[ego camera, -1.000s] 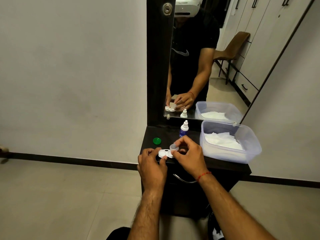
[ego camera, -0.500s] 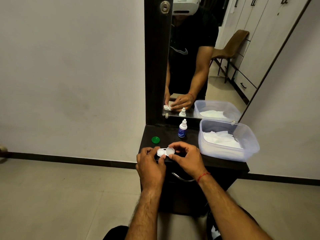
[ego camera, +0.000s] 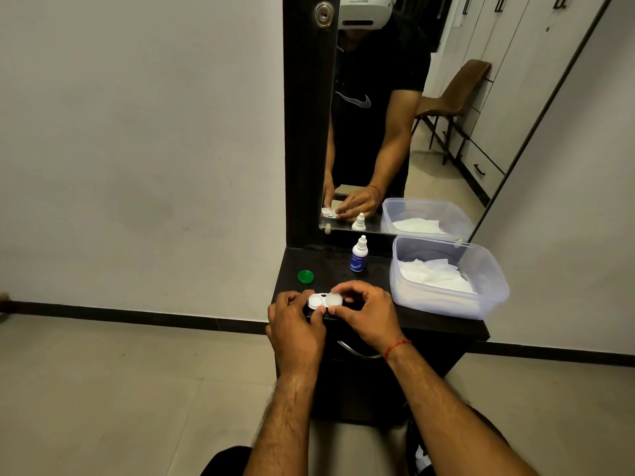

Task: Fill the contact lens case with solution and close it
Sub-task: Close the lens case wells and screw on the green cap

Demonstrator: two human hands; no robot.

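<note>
From the head camera, the contact lens case (ego camera: 324, 301) lies at the front edge of the dark counter (ego camera: 343, 266), held between both hands. The left hand (ego camera: 295, 324) grips the case's left end, its fingers (ego camera: 294, 299) curled round the far side and the thumb pressed to the near side. The left well shows white and uncovered. The right hand (ego camera: 366, 312) pinches the clear cap (ego camera: 333, 299) that sits on the case's right well, forefinger arched over the far side and thumb at the near side. A red thread (ego camera: 397, 347) circles the right wrist.

Behind the case and slightly to its right, the solution bottle (ego camera: 358, 255) stands upright, apart from both hands. A green cap (ego camera: 305, 276) lies flat behind the case to the left, near the left hand. Right of the case sits a clear plastic container (ego camera: 443, 302) with white tissues (ego camera: 433, 276) in it. A mirror (ego camera: 446, 132) rises behind the case, at the back of the counter. Below the case, a drawer handle (ego camera: 357, 352) shows between the forearms.
</note>
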